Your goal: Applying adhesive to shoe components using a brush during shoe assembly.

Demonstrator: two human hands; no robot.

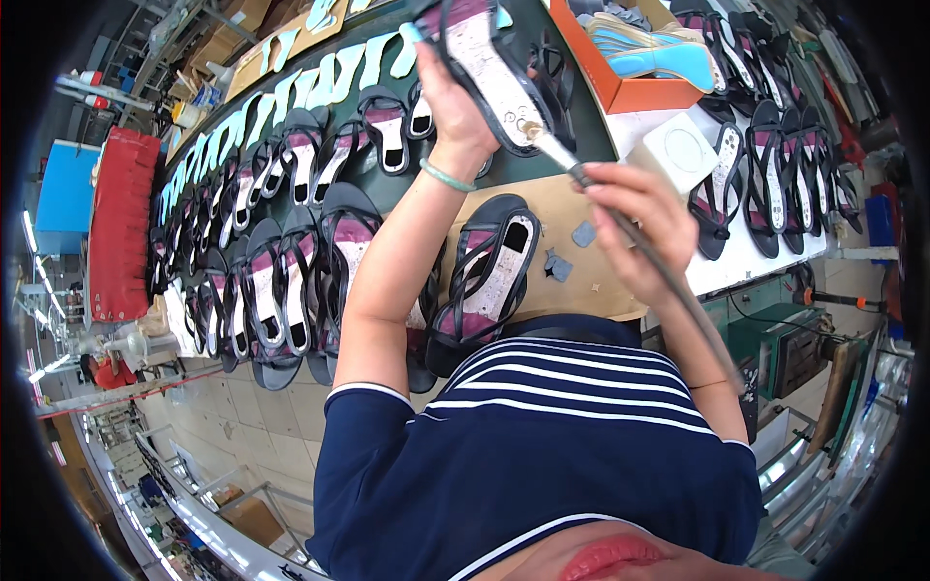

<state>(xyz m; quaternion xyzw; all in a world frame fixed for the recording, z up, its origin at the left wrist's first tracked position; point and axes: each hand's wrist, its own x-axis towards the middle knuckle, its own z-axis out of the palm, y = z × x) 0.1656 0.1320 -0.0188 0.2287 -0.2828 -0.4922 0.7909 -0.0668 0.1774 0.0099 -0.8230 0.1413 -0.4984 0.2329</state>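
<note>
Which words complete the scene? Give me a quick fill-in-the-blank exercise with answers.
1. The raised sandal is in the ____ grip.
2. The brush in the right grip has its tip at the sandal's ____ end.
3. The box of blue-topped soles is ____.

Missing words: left; heel; orange.
</note>
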